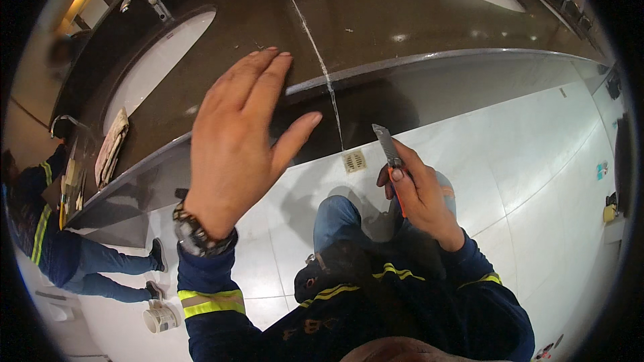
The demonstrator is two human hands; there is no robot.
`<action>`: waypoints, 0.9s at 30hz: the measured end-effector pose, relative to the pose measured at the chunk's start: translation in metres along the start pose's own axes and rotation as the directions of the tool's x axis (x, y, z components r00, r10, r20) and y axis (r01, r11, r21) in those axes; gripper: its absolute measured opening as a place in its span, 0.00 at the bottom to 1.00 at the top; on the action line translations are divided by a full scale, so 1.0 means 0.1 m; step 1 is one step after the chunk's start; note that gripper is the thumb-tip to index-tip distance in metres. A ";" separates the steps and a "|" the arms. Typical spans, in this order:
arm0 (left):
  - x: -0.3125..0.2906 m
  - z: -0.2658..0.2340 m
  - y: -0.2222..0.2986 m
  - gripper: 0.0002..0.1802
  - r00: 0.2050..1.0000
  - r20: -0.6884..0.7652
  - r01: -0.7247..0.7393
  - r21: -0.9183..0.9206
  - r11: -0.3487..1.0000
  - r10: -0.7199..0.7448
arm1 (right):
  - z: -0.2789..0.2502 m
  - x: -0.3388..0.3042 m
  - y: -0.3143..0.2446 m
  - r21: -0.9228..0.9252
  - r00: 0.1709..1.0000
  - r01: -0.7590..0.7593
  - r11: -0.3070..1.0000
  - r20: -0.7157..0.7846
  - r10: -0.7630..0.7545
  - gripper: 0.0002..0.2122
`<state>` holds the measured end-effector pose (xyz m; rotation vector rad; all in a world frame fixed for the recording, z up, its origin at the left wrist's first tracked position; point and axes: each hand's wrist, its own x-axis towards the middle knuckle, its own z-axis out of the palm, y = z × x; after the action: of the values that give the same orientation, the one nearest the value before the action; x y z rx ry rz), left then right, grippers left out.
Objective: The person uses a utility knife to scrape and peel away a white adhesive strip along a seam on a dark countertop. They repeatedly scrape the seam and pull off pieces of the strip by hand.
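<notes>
My left hand (235,134), with a watch (194,231) on its wrist, is open over the front edge of a dark stone countertop (248,0). Its fingers are stretched out and it holds nothing; whether the fingertips touch the stone I cannot tell. A whitish seam (310,40) crosses the counter just right of those fingers and runs on down the dark front panel (376,104). My right hand is closed around a utility knife (385,142) with an orange and dark handle. My right hand (426,198) keeps the exposed blade pointing up, in front of the panel and apart from the seam.
Oval white basins (161,60) with chrome faucets (151,3) are set in the counter. A folded cloth (111,147) lies at left. A floor drain (354,160) sits in the white floor tiles (530,154). Another person (60,255) stands at far left near a white bucket (159,320).
</notes>
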<state>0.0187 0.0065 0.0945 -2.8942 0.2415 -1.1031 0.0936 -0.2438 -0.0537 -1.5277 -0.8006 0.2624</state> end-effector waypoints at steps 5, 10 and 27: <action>0.05 0.16 0.05 0.28 0.989 -0.095 -0.107 0.091 0.990 0.116 | -0.08 -0.03 -0.08 -0.049 0.991 0.123 0.991 -0.056 -0.125 0.23; -0.01 0.23 0.07 0.29 0.970 -0.127 -0.200 0.083 0.976 0.210 | -0.14 -0.03 -0.05 -0.058 0.986 0.137 0.989 -0.091 -0.142 0.22; 0.02 0.12 0.19 0.36 0.978 -0.167 0.141 0.090 0.986 -0.124 | 0.29 0.40 -0.22 -0.128 0.899 0.407 0.904 -0.121 -0.422 0.24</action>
<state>0.0256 -0.0129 0.0851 -2.7697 -0.0045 -1.3302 0.0978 -0.1984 -0.0253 -1.4084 -1.0111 -0.2082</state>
